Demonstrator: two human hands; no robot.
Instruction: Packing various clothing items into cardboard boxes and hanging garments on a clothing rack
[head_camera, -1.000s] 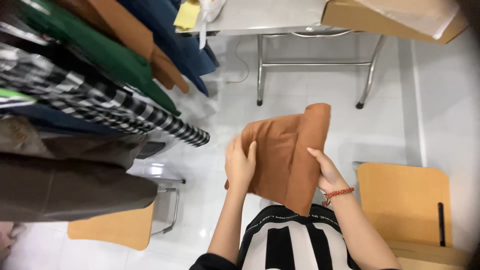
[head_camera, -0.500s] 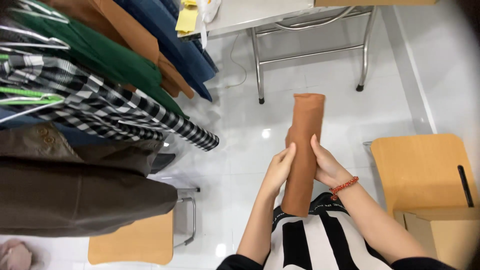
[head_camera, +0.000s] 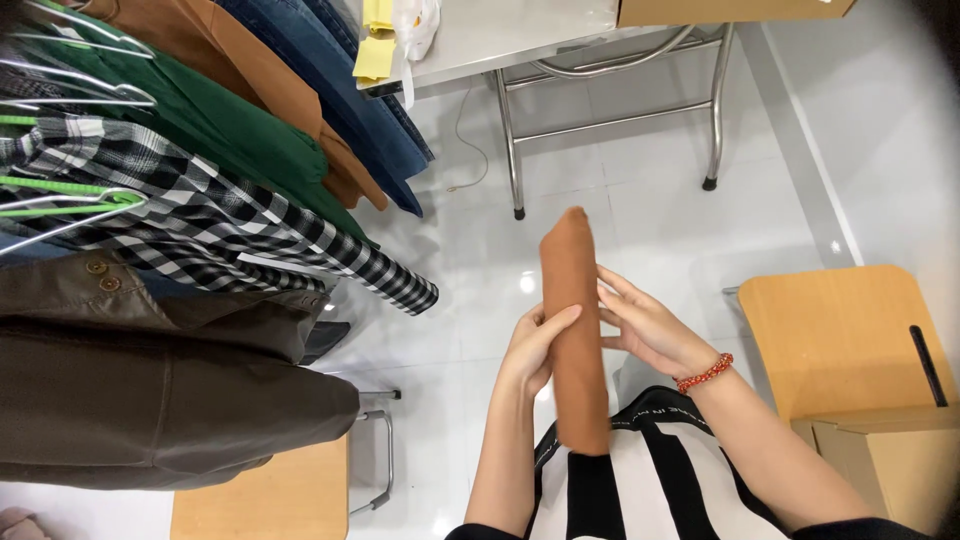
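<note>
— What have I got in hand here?

— A rust-brown cloth (head_camera: 574, 330), folded into a narrow strip and held upright in front of my chest, above the white floor (head_camera: 640, 230). Its top points away from me; its bottom end hangs against my striped shirt (head_camera: 640, 480).

— How are the hands set?

— My left hand (head_camera: 533, 345) curls round the left edge, thumb across the front, closed on the cloth about halfway up. My right hand (head_camera: 645, 325) lies flatter, fingers spread and nearly straight, pressing the right edge rather than gripping it. A red bead bracelet (head_camera: 705, 373) sits on that wrist. Both forearms come up from below, elbows tucked in.

— What would keep this fold tidy?

— I judge the edges want even pressure from both sides, so the layers don't slip. The left keeps its pinch; the right palm smooths along the strip.

— Anything close by?

— Hanging clothes (head_camera: 200, 200) to my left, a wooden chair (head_camera: 840, 340) to my right, well apart.
</note>
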